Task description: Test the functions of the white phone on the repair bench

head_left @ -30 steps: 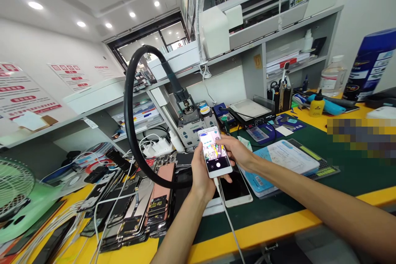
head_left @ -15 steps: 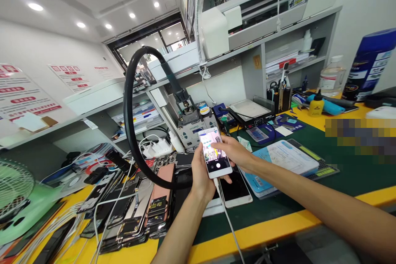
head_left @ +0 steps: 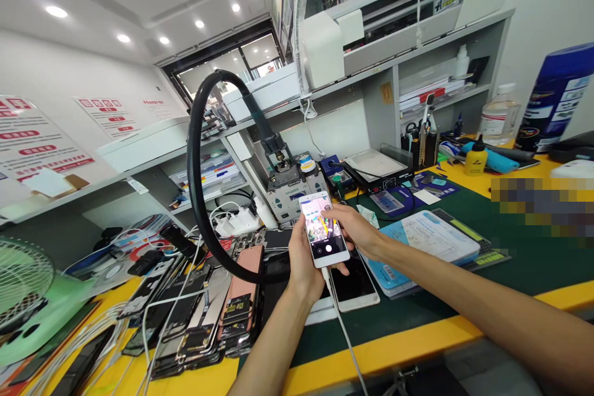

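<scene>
A white smartphone (head_left: 323, 230) is held upright, tilted back, above the bench, its lit screen showing a camera view with a round white button. My left hand (head_left: 304, 260) is closed around its left side and lower back. At the right edge is my right hand (head_left: 355, 226), one digit lying over the screen's upper right part; its other fingers are mostly hidden. A white cable (head_left: 341, 315) runs down from the phone's bottom end. Beneath the hands, a second white-framed phone (head_left: 357, 288) with a dark screen lies on the green mat (head_left: 417, 315).
Phone parts (head_left: 199, 315) are piled on the left, beside a green fan (head_left: 32, 303). A thick black hose (head_left: 192, 167) arches from the grey rework station (head_left: 290, 198). To the right lie a blue-and-white plastic case (head_left: 427, 244) and a yellow bottle (head_left: 476, 158).
My right digit has drawn back slightly to the right across the screen. The phone and left hand stay nearly in place; the whole view has shifted very little.
</scene>
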### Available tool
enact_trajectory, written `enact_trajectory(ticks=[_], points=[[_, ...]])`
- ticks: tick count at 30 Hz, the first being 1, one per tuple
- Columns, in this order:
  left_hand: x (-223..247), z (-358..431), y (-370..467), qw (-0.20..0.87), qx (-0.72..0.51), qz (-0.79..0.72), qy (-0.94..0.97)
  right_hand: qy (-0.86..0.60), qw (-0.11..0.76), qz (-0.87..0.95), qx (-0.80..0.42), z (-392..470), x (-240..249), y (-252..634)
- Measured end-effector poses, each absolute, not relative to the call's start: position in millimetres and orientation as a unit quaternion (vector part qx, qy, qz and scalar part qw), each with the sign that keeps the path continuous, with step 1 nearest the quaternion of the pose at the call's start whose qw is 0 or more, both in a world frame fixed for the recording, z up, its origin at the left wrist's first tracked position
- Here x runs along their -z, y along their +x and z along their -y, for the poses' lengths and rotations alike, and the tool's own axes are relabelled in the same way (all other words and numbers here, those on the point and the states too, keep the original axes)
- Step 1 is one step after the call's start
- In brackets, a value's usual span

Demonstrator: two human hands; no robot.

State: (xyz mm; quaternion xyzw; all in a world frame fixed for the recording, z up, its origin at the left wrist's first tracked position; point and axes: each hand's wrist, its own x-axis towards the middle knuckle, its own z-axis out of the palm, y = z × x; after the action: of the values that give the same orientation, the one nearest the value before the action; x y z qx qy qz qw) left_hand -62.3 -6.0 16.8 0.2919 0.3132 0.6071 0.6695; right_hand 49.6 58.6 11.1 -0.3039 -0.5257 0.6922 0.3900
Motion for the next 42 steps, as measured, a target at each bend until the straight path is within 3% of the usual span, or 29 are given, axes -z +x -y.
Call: enact_trajectory(ticks=[11, 22, 37, 42], points=[[-12.7, 5.1, -63.7, 0.659, -0.613, -0.336, 0.278, -0.358, 0.378, 0.596, -0.611, -51.6, -19.9, 50.5], [-15.0, 6.5, -62.6, 0.668, -0.608, -0.315, 0.291, -0.311, 0.394, 0.533, -0.681, -57.2, -10.8, 49.3], [-15.4, 5.8, -61.4, 0.646, -0.623, -0.345, 0.276, -0.334, 0.395, 0.613, -0.598, -50.3, -17.6, 51.0], [-13.6, 6.1, -62.4, 0.646, -0.622, -0.334, 0.29, -0.333, 0.379, 0.58, -0.64, -51.0, -18.2, 51.5]])
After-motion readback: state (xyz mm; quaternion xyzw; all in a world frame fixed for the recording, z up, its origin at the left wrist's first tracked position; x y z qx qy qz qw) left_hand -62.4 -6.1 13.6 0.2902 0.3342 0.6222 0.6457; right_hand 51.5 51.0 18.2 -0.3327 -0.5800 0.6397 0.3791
